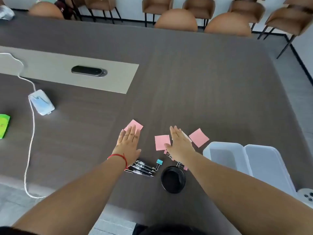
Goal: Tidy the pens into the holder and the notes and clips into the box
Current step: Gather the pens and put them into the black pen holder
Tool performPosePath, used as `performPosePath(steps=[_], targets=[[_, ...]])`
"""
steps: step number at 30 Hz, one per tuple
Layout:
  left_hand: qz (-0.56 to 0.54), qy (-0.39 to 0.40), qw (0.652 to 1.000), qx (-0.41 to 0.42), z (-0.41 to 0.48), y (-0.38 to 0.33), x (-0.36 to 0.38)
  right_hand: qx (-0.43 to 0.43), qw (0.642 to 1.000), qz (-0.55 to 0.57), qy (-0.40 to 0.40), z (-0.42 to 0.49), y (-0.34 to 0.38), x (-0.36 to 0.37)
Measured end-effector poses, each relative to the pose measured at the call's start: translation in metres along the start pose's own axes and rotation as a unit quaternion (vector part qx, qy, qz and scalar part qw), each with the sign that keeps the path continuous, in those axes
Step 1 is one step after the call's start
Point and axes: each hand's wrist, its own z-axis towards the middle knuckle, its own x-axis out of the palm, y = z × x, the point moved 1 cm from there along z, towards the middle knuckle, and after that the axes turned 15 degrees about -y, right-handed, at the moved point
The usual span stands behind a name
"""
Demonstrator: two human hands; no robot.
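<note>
Nothing gathered yet: my left hand (128,145) and right hand (179,144) hover flat, fingers together and empty, so next I pinch up a pink note (162,142) for the box (223,156).

Pink notes, black pens and a dark brown table

We see three pink notes (133,127) (162,142) (199,137) on a dark grey-brown table (186,82) with fine wood lines in it. The pens (141,168) are black with white bits. One clip (159,161) is light blue with silver wire arms. The holder (173,179) is black all over. The box (245,160) is see-through and whitish. A pale grey strip (67,73) runs along the table, with a shiny black oval (88,71) in it. The cable (30,141) is white, and so is the charger (41,102), with a bit of light blue. We spot a red string (121,157) on the left wrist, a bright green thing (4,126) at the edge, and brown chairs (176,20) with black legs.
</note>
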Motion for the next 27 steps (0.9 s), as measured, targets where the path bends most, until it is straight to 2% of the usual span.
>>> performPosePath(steps=[7, 10, 16, 19, 24, 27], targets=[[-0.023, 0.116, 0.992, -0.038, -0.033, 0.010, 0.046, -0.003, 0.992, -0.035, 0.124, 0.001, 0.030, 0.038], [-0.051, 0.143, 0.987, -0.044, -0.048, 0.014, 0.062, -0.042, 0.983, -0.072, 0.163, -0.001, 0.037, 0.048], [-0.084, 0.053, 0.995, -0.028, -0.069, 0.019, 0.081, -0.092, 0.970, -0.092, 0.206, 0.000, 0.049, 0.081], [-0.080, 0.063, 0.994, -0.028, -0.072, 0.023, 0.084, -0.108, 0.963, -0.127, 0.211, -0.001, 0.056, 0.097], [-0.040, 0.025, 0.999, -0.021, -0.073, 0.029, 0.094, -0.138, 0.954, -0.191, 0.185, -0.002, 0.065, 0.121], [-0.062, 0.051, 0.997, -0.006, -0.079, 0.027, 0.094, -0.139, 0.957, -0.200, 0.154, -0.002, 0.072, 0.129]])
